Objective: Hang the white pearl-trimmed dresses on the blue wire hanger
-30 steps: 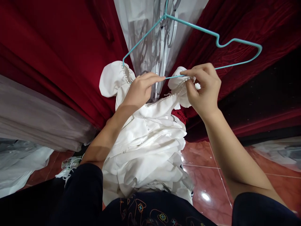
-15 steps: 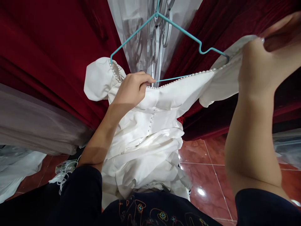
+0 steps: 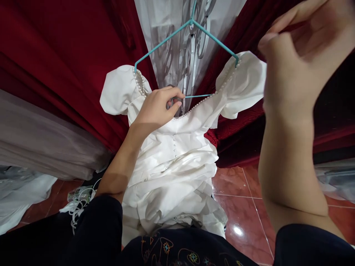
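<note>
A white dress (image 3: 177, 177) with puffed sleeves and a pearl-edged neckline hangs on a turquoise hanger (image 3: 163, 42). My left hand (image 3: 159, 105) is closed around the hanger's lower bar at the neckline, its thumb and forefinger slightly parted. At upper right my right hand (image 3: 307, 48) is raised beside the right puffed sleeve (image 3: 249, 75), apart from its upper edge. Its fingers are loosely bent and a little blurred, and I see nothing held in them. Pearls line the hanger's right shoulder, where the sleeve now sits. Folds of skirt bunch low, against my dark embroidered top.
Dark red curtains (image 3: 69, 55) hang on both sides, with a pale sheer drape (image 3: 161, 40) and a silvery scrolled metal frame (image 3: 190, 55) between them. White cords (image 3: 79, 208) and pale fabric lie at lower left. Shiny red tiles (image 3: 235, 207) cover the floor.
My right hand has let go of the right sleeve and moved up and left. The stretched neckline has slackened, and the sleeve has drawn inward onto the hanger's right end.
</note>
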A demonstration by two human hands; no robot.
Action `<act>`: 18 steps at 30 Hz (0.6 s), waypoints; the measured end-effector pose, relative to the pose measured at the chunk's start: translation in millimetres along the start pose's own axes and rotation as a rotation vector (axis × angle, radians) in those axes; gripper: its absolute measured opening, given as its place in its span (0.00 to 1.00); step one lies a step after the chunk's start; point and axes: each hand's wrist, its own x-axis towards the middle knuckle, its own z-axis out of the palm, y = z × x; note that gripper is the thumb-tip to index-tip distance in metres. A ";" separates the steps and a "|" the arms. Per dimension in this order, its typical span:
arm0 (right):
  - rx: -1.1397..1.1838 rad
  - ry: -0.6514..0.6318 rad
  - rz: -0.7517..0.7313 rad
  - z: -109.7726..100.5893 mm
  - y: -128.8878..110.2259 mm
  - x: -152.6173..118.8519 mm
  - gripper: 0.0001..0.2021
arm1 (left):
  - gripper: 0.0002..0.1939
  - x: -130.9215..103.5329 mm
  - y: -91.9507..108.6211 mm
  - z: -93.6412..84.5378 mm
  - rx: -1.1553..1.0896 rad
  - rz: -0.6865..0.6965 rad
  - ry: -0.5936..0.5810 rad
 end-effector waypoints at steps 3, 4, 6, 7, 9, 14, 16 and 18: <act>-0.084 -0.353 -0.073 11.6 7.1 -34.6 0.03 | 0.15 -0.6 -2.2 2.5 0.015 0.037 -0.008; -0.154 -0.480 -0.105 17.4 13.5 -46.1 0.07 | 0.17 -1.3 -2.8 4.6 0.022 0.045 -0.004; -0.275 -0.546 -0.150 28.2 28.9 -66.3 0.12 | 0.18 -4.3 -3.4 10.2 0.054 0.059 0.016; -0.316 -0.544 -0.165 32.2 35.9 -74.6 0.13 | 0.18 -6.7 -3.5 13.2 0.079 0.067 0.030; -0.360 -0.498 -0.175 36.4 43.9 -87.6 0.15 | 0.18 -13.0 -3.1 17.5 0.136 0.085 0.071; -0.346 -0.388 -0.170 34.5 34.0 -102.2 0.18 | 0.11 -27.6 -3.5 0.2 0.291 0.074 0.391; -0.321 -0.391 -0.168 35.0 32.7 -102.7 0.17 | 0.07 -28.0 -9.4 -15.5 0.371 0.013 0.555; -0.298 -0.397 -0.142 36.3 36.1 -101.6 0.16 | 0.15 -24.8 -21.7 -28.4 0.422 -0.069 0.628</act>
